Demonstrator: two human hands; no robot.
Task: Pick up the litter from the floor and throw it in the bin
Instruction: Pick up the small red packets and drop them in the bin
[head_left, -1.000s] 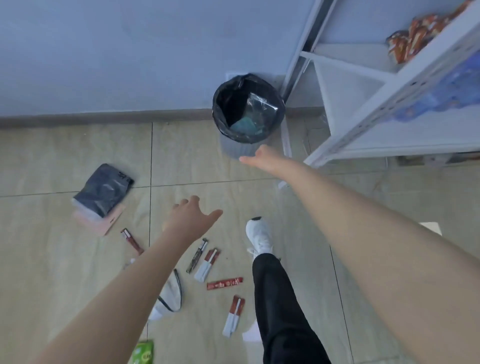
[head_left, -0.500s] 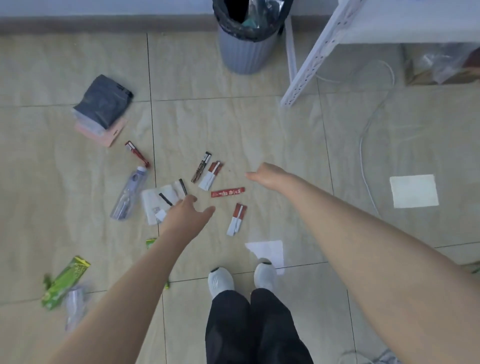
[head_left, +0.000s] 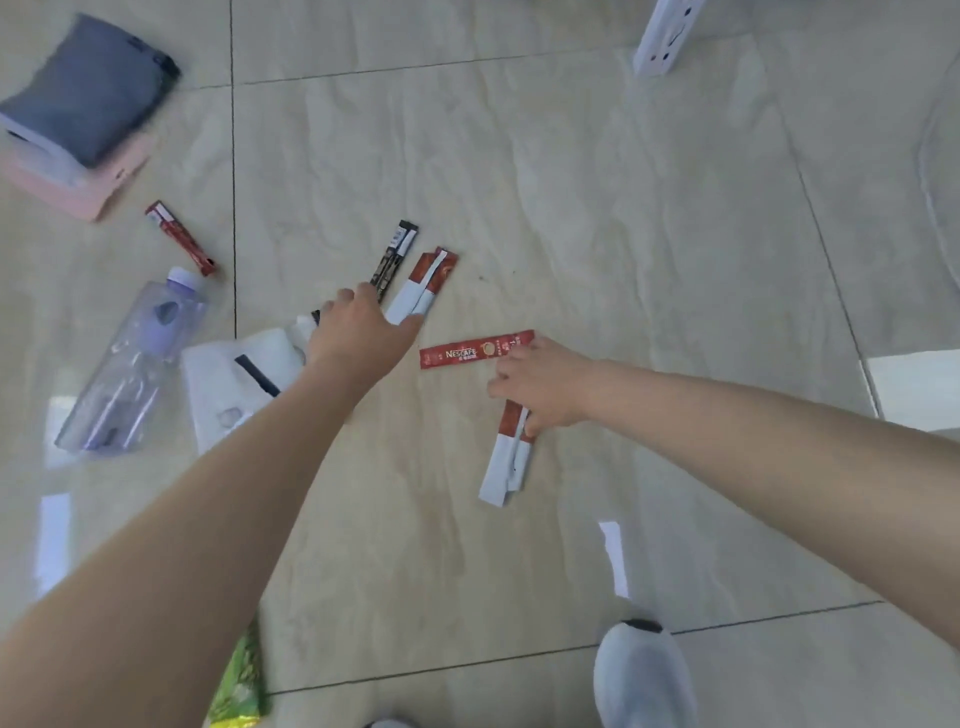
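Litter lies on the beige tiled floor. My left hand (head_left: 358, 332) hovers with spread fingers over the near ends of a black sachet (head_left: 396, 254) and a red-and-white sachet (head_left: 427, 280), partly covering a white packet (head_left: 234, 379). My right hand (head_left: 540, 384) rests on the red end of another red-and-white sachet (head_left: 506, 460); its thumb and fingers lie on either side of it, and the grip itself is hidden. A red Nescafe sachet (head_left: 467, 353) lies flat just left of that hand. The bin is out of view.
A clear plastic bottle (head_left: 135, 364), a small red sachet (head_left: 179, 239), a grey pouch (head_left: 88, 83) on a pink pack (head_left: 67, 192) and a green wrapper (head_left: 241, 680) lie to the left. A white shelf leg (head_left: 667, 36) stands at the top right; my white shoe (head_left: 644, 675) is below.
The view has dropped close to the floor and the bin has left the frame. Both hands have come down from the air onto the sachets.
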